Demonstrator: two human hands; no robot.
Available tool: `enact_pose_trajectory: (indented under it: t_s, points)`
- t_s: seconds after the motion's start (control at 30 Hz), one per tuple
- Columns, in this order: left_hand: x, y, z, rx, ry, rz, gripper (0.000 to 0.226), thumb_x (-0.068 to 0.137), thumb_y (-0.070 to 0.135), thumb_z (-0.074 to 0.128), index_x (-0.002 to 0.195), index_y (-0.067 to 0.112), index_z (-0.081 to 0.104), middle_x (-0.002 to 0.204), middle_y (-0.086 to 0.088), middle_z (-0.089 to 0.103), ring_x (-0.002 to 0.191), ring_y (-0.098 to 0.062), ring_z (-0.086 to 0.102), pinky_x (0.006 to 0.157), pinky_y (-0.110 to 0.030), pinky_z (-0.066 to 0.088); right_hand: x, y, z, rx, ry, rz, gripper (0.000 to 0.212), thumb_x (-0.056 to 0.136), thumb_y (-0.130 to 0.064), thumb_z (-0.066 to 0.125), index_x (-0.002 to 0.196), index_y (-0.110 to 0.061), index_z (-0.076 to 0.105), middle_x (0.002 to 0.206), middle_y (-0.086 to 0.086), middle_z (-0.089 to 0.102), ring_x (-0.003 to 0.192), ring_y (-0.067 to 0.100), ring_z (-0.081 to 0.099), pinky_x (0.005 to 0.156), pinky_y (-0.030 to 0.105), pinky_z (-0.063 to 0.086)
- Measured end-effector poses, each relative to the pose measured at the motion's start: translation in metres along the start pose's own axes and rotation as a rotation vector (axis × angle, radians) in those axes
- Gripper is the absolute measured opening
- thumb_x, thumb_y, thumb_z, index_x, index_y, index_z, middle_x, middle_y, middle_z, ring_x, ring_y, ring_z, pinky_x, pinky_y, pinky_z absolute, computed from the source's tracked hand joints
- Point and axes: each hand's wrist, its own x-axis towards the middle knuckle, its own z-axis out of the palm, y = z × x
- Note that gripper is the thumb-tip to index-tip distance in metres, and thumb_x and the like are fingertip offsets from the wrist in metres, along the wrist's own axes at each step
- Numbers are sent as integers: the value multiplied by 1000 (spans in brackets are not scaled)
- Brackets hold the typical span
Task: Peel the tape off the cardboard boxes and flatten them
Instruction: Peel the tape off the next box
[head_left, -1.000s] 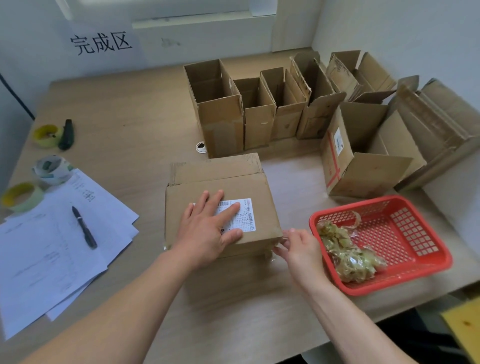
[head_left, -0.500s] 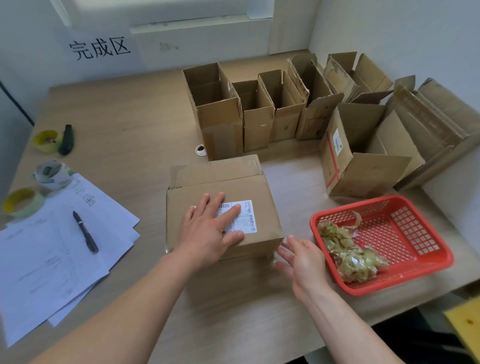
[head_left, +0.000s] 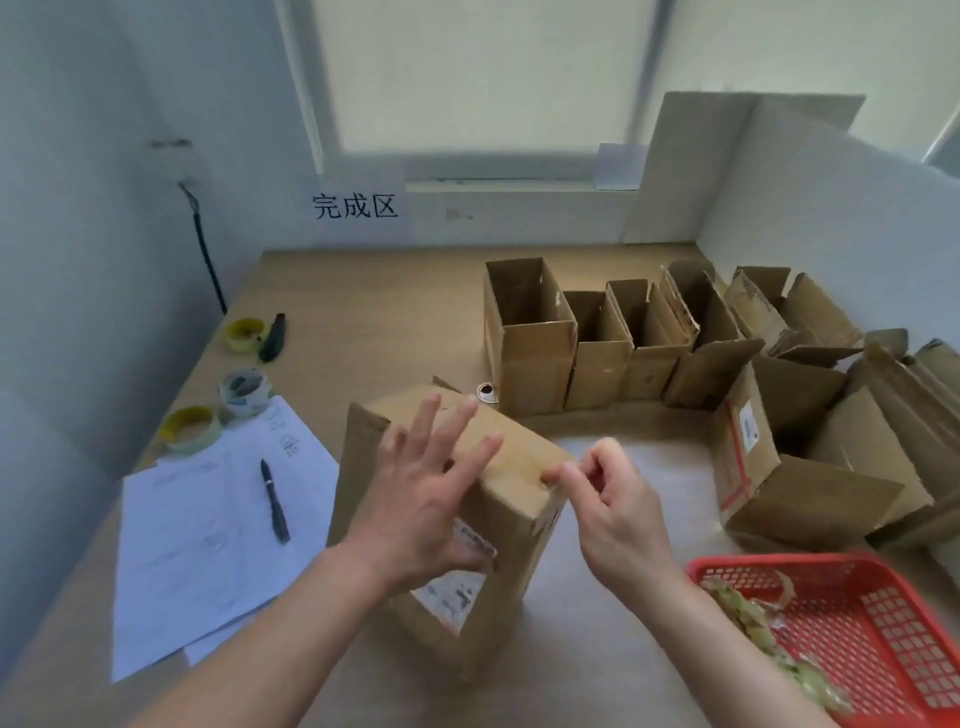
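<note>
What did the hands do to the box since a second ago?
The box was tipped up from lying flat and now stands on end. The left hand steadies it, fingers spread; the right hand pinches at its top edge. The red basket, papers and open boxes stayed put.

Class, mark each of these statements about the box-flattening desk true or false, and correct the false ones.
1. The left hand lies on the sealed box. True.
2. The red basket is empty. False: crumpled tape lies in it.
3. A black pen lies on the white papers. True.
4. The right hand holds a knife. False: its fingers pinch at the box's top edge.
5. The boxes in the row at the back are taped shut. False: their tops are open.
</note>
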Motion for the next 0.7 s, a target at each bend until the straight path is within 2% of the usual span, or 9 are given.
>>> enact_pose_trajectory:
  t_s: [0.07, 0.17, 0.3, 0.4, 0.5, 0.57, 0.6, 0.63, 0.7]
  points:
    - [-10, -4, -5, -8, -56, -4, 103, 61, 75, 73, 148, 39, 31, 163, 5, 21, 153, -24, 5, 119, -51, -2, 5, -10, 11, 6, -49, -28, 25, 97, -32, 55, 75, -25, 45, 72, -5, 71, 73, 11, 68, 62, 37, 51]
    - [-28, -5, -5, -43, -8, -41, 95, 50, 71, 81, 133, 33, 54, 147, 3, 48, 140, -26, 38, 114, -40, 18, 15, -11, 18, 188, -32, 94, 23, 101, -15, 50, 79, -10, 42, 70, 8, 72, 69, 20, 70, 60, 37, 54]
    - [-35, 3, 1, -24, 63, -66, 94, 44, 69, 84, 127, 31, 60, 140, 1, 54, 132, -29, 47, 107, -45, 32, 17, -3, 18, 448, 51, 326, 21, 101, -15, 47, 82, -11, 43, 55, 3, 62, 58, 18, 64, 48, 26, 52]
    - [-39, 6, 5, -31, 86, -56, 96, 39, 67, 86, 123, 30, 61, 136, 0, 57, 128, -30, 50, 103, -44, 33, 14, 0, 21, 480, 53, 381, 20, 100, -27, 53, 87, -12, 48, 52, -1, 52, 54, 13, 58, 46, 26, 50]
    - [-44, 7, 7, -41, 105, -69, 94, 39, 67, 85, 122, 31, 60, 136, 1, 56, 129, -30, 50, 102, -42, 29, 10, -2, 18, 194, -62, 221, 40, 79, -36, 75, 106, -21, 50, 61, -5, 53, 61, 13, 58, 56, 33, 51]
    - [-48, 8, 10, -49, 118, -77, 94, 40, 67, 83, 123, 31, 57, 137, 1, 56, 130, -29, 49, 103, -43, 30, 7, -1, 15, -114, -123, 86, 67, 73, -32, 82, 129, -28, 46, 59, -8, 54, 61, 7, 55, 59, 25, 43]
    - [-51, 9, 13, -51, 125, -78, 95, 40, 68, 83, 124, 32, 55, 137, 2, 55, 131, -29, 48, 103, -43, 29, 6, -2, 13, -243, -132, 46, 75, 73, -32, 83, 138, -26, 46, 59, -10, 54, 63, 7, 55, 59, 22, 38]
    - [-54, 9, 15, -50, 133, -81, 96, 40, 68, 83, 124, 32, 53, 138, 2, 54, 132, -29, 47, 103, -44, 29, 6, -2, 12, -355, -132, 22, 74, 74, -36, 83, 139, -23, 50, 61, -12, 52, 67, 7, 54, 60, 22, 35]
    - [-60, 11, 20, -45, 134, -92, 98, 40, 69, 82, 125, 33, 50, 139, 2, 53, 133, -29, 45, 103, -43, 28, 3, -4, 9, -505, -115, 4, 58, 74, -48, 82, 123, -22, 66, 69, -15, 49, 76, 12, 51, 66, 24, 32]
